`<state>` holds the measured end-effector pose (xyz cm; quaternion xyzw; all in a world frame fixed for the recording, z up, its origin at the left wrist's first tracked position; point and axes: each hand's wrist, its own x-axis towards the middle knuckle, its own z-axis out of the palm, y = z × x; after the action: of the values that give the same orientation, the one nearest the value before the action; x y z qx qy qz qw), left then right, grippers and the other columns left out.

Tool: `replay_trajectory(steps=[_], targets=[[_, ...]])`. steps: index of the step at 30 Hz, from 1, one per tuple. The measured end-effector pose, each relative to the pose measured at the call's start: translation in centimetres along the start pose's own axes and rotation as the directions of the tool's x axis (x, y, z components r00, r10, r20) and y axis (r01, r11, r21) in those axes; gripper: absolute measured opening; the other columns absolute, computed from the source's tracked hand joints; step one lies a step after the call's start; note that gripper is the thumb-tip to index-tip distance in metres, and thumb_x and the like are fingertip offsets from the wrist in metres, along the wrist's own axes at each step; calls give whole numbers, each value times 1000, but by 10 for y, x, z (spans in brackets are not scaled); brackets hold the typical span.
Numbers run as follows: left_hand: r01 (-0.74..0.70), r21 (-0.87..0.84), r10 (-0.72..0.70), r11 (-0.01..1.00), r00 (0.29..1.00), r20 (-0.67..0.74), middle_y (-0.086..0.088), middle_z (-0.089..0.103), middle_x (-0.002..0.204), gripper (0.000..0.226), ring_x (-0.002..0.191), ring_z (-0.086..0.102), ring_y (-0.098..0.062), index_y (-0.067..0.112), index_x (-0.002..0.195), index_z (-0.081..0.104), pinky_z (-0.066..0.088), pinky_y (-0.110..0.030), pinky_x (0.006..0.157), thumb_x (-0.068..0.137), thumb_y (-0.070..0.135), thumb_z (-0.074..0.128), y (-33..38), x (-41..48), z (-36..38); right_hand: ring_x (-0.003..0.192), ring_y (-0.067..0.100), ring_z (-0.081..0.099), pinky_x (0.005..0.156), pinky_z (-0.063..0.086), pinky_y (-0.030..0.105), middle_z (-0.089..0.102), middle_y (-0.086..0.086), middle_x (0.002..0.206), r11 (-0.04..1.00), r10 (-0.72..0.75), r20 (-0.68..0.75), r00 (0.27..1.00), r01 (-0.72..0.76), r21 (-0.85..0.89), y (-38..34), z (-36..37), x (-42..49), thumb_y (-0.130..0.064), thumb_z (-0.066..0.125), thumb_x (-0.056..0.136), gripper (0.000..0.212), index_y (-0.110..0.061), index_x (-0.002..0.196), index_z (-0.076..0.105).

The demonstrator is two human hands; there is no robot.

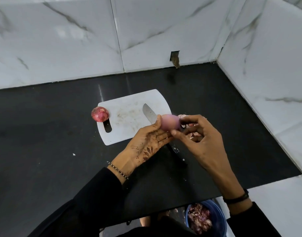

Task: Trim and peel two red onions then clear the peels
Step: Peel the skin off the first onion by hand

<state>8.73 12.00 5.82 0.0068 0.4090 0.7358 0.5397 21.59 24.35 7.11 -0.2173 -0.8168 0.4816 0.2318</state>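
Glossy black counter (44,134) — smooth oval onion (169,124).

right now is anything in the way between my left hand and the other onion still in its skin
Nothing visible. Only bare cutting board lies between the left hand and the unpeeled onion; the knife lies off that path. That hand holds the peeled onion.

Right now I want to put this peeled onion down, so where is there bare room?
The middle of the board, between the unpeeled onion and the knife, is free. So is the counter left of the board and behind it. It is crowded by the board's right edge, where the peels lie.
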Motion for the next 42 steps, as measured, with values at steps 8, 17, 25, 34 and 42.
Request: replay_trajectory(steps=[8,17,25,34,42], targets=[[-97,133,86,986,993,87,-19,70,120,36,111,68,-24,8,112,75,56,-29,94,89,29,56,5,1,-1,88,11,63,69,57,28,62,-13,107,995,-97,-129,987,93,-40,-11,11,-1,-37,84,76,42,-23,110,64],[-171,229,156,958,984,84,-13,75,110,43,107,71,-22,9,112,71,57,-29,92,79,34,64,2,4,-1,81,11,61,64,55,26,60,-11,102,986,-115,-100,988,101,-132,-17,9,4,-40,82,75,37,-29,103,60],[-213,328,192,920,977,95,-16,70,122,57,117,66,-27,2,126,65,53,-36,101,81,37,66,4,5,1,86,8,56,68,47,19,55,-11,97,967,-149,-83,985,127,-219,-13,15,2,-25,79,83,18,-23,89,63],[-209,295,181,932,976,120,-8,77,106,33,103,72,-20,18,99,80,58,-25,85,75,36,65,2,7,9,83,19,66,62,59,43,62,-5,101,997,-51,-125,991,42,-71,-15,5,-1,-34,83,78,38,-24,105,58],[-189,289,175,938,982,73,-14,74,112,48,106,71,-24,6,117,70,58,-31,92,76,32,68,-4,14,13,80,13,66,63,59,35,61,-8,101,993,-53,-111,992,41,-113,-11,-4,1,-34,81,79,38,-24,107,58]])
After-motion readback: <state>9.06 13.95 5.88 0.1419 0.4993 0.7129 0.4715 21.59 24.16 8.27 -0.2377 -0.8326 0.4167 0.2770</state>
